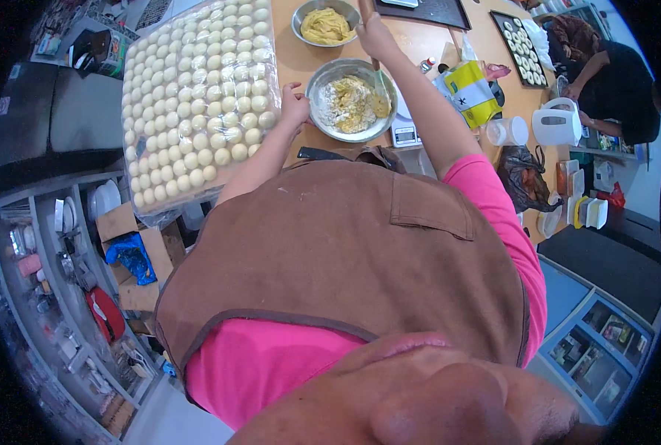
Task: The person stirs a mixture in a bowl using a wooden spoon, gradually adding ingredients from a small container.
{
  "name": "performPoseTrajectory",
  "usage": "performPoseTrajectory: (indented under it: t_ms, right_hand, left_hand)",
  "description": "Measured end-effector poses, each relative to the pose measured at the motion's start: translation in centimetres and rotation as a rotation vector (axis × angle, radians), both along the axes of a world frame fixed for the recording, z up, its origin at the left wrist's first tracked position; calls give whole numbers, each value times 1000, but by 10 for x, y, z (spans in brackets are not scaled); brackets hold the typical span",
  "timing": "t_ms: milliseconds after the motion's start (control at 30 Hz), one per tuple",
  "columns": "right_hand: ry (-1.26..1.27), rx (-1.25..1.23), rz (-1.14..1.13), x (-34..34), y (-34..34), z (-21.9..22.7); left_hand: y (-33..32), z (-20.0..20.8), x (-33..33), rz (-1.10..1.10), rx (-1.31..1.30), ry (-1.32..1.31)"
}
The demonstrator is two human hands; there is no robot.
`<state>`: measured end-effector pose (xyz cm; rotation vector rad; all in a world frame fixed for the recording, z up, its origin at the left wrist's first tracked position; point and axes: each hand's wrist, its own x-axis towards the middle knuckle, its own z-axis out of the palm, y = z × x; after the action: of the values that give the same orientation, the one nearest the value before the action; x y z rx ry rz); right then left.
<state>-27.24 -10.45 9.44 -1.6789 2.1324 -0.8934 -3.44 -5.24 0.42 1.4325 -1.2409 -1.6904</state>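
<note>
A metal mixing bowl (pixel 323 126) stands in front of me with flour and a yellow dough mixture (pixel 351 102) in it, only partly blended. My right hand (pixel 375 37) is closed around the handle of a spatula (pixel 381 87), whose pale blade dips into the mixture at the bowl's right side. At the left rim of the same bowl, my left hand (pixel 295 107) grips with curled fingers. Just beyond is a second metal bowl (pixel 298 28) holding smooth yellow dough (pixel 325 27). A digital kitchen scale (pixel 405 135) shows at the bowl's lower right.
Many pale dough balls (pixel 204 96) lie under clear plastic on the left. To the right are a yellow bag (pixel 473 96), clear tubs (pixel 507 132), a white pitcher (pixel 556 124) and a black plastic bag (pixel 523 178). Another person (pixel 619 89) works beside a tray of dough pieces (pixel 521 48).
</note>
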Motion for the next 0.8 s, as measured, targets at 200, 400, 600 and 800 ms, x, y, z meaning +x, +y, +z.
performPoseTrajectory:
  t_ms: [200, 400, 600, 800]
  right_hand:
    - [-25, 137, -170, -33, 16, -15]
    - [-485, 211, -372, -42, 51, -19]
    - [-704, 113, -515, -59, 102, -42]
    - [-967, -24, -674, -36, 154, -39]
  left_hand:
    - [2, -9, -6, 17, -22, -2]
    - [11, -7, -12, 126, -21, -24]
    - [24, -7, -14, 183, -28, -39]
    - [33, -11, -9, 197, -70, -15]
